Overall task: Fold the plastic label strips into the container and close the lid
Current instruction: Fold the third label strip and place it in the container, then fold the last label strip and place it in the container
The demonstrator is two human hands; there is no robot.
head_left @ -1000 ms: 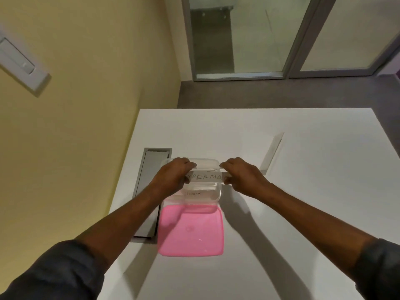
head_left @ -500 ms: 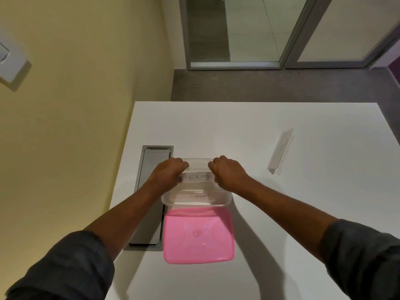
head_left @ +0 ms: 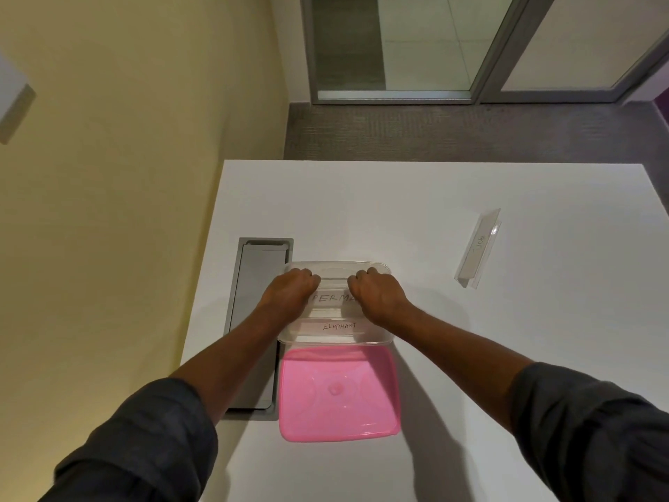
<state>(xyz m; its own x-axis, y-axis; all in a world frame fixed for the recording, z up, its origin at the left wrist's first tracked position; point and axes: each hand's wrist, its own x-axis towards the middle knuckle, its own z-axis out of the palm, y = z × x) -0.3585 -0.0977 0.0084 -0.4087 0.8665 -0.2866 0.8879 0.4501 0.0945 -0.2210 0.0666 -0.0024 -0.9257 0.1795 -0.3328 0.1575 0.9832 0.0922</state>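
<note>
A clear plastic container stands open on the white table. Inside it, my left hand and my right hand each grip one end of a label strip with handwritten letters, its ends bent under my fingers. A second strip reading ELEPHANT lies flat in the container, nearer to me. The pink lid lies on the table just in front of the container. A third clear strip rests on the table to the right, apart from everything.
A grey recessed cable tray is set into the table just left of the container. The table's left edge runs along a yellow wall. Carpet and glass doors lie beyond the far edge.
My hands have drawn closer together and sunk into the container, so less of the lettered strip shows between them. The view has shifted a little.
</note>
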